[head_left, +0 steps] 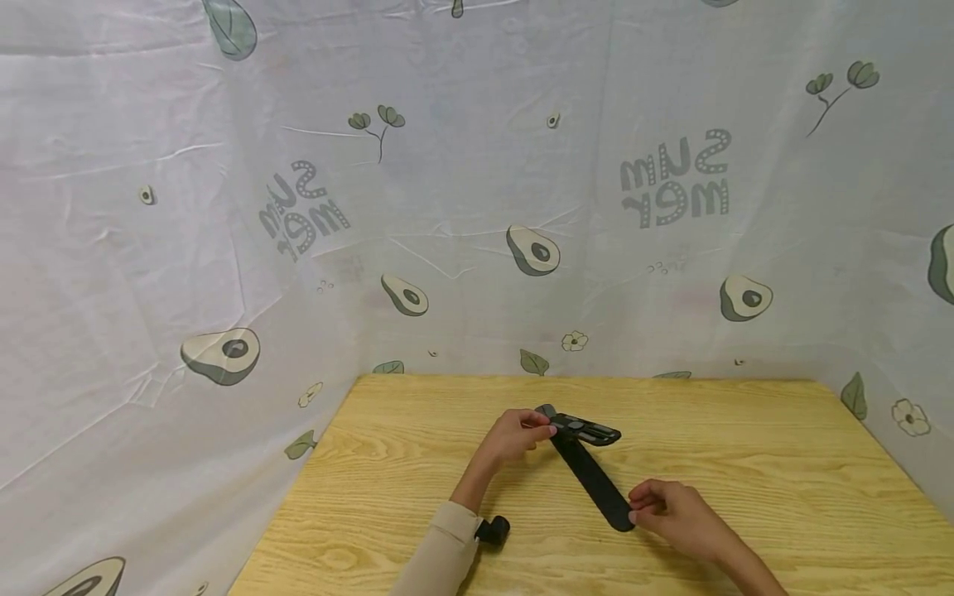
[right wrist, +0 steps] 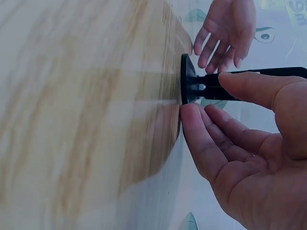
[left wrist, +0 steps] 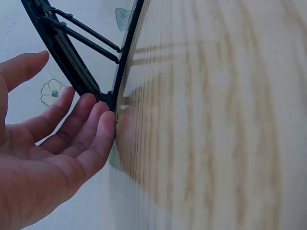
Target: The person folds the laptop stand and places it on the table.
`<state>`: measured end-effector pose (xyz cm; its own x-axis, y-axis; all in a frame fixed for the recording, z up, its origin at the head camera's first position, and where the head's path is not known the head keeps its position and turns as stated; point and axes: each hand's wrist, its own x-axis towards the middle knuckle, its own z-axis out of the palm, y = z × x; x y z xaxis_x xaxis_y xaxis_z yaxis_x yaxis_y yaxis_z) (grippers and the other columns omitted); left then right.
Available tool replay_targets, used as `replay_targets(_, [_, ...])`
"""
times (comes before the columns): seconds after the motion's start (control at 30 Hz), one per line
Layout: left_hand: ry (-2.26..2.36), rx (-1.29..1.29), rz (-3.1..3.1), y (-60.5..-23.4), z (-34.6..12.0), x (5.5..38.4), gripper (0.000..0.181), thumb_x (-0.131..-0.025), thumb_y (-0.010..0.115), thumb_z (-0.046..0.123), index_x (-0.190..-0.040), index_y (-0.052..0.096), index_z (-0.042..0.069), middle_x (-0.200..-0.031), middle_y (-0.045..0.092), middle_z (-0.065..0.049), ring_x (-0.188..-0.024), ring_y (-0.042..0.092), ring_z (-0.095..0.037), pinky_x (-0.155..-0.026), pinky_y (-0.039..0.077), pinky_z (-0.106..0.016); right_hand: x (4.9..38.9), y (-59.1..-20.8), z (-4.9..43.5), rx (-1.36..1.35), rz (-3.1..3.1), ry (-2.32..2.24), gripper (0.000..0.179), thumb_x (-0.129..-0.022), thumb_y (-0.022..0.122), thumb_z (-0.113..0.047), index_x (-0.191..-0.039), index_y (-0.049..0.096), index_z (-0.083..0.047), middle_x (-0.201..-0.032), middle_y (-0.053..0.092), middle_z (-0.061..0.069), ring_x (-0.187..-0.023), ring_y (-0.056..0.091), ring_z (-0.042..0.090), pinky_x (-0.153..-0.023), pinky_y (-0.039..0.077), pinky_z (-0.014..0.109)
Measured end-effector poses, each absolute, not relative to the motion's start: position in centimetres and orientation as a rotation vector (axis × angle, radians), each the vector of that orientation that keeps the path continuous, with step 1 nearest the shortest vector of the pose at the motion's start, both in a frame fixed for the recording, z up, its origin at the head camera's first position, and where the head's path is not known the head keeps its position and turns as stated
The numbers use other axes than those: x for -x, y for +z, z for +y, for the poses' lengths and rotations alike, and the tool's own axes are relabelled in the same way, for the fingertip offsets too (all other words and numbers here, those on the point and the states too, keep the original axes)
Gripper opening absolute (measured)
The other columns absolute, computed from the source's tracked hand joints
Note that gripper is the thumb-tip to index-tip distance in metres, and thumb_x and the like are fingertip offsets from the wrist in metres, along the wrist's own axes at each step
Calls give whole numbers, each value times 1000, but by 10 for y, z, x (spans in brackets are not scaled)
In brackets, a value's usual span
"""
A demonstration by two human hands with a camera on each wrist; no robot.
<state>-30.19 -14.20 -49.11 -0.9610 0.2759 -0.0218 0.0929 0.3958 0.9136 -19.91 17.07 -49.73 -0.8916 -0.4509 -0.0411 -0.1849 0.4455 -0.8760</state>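
Note:
A black folding stand point(head_left: 594, 487) rests on the wooden table, its long flat base running slantwise between my hands. Its upper arm point(head_left: 595, 432) is raised at an angle, and two thin struts point(left wrist: 88, 38) join it to the base in the left wrist view. At the stand's far end, the fingertips of my left hand point(head_left: 514, 434) touch near the hinge, with the thumb held apart in the left wrist view. My right hand point(head_left: 681, 520) is at the rounded near end, its loosely bent fingertips against the base edge. Its thumb point(right wrist: 254, 86) partly covers the stand in the right wrist view.
The light wood table point(head_left: 387, 463) spreads around both hands. A pale cloth point(head_left: 462, 190) printed with avocados and leaves hangs behind it and along the sides. A small black device point(head_left: 493, 531) sticks out at the left sleeve cuff.

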Motion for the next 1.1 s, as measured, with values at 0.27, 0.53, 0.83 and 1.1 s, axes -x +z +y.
replay_targets(0.27, [1610, -355, 2464, -492, -138, 305, 33, -102, 76, 33, -122, 76, 7, -116, 74, -10, -97, 73, -29, -88, 64, -44, 196, -498, 165, 583, 2414, -1405, 33, -101, 74, -15, -121, 69, 10, -113, 75, 13, -97, 71, 18, -78, 61, 24])
replay_targets(0.53, [1616, -338, 2446, -491, -135, 305, 33, -103, 75, 33, -123, 76, 7, -116, 73, -10, -100, 74, -31, -90, 64, -45, 195, -498, 163, 600, 2352, -1412, 32, -102, 72, -14, -122, 68, 11, -114, 74, 13, -98, 71, 19, -80, 62, 27])
replay_targets(0.83, [1611, -361, 2429, -490, -132, 306, 36, -103, 74, 34, -128, 74, 7, -122, 73, -12, -106, 75, -36, -98, 63, -49, 192, -498, 157, 631, 2308, -1436, 31, -102, 72, -12, -121, 68, 12, -113, 73, 14, -95, 70, 10, -78, 61, 23])
replay_targets(1.1, [1605, -408, 2404, -491, -131, 310, 39, -105, 70, 36, -132, 73, 8, -127, 72, -13, -110, 74, -34, -97, 64, -48, 191, -496, 149, 620, 2280, -1439, 31, -101, 72, -11, -122, 68, 12, -114, 73, 15, -98, 71, 17, -80, 61, 26])
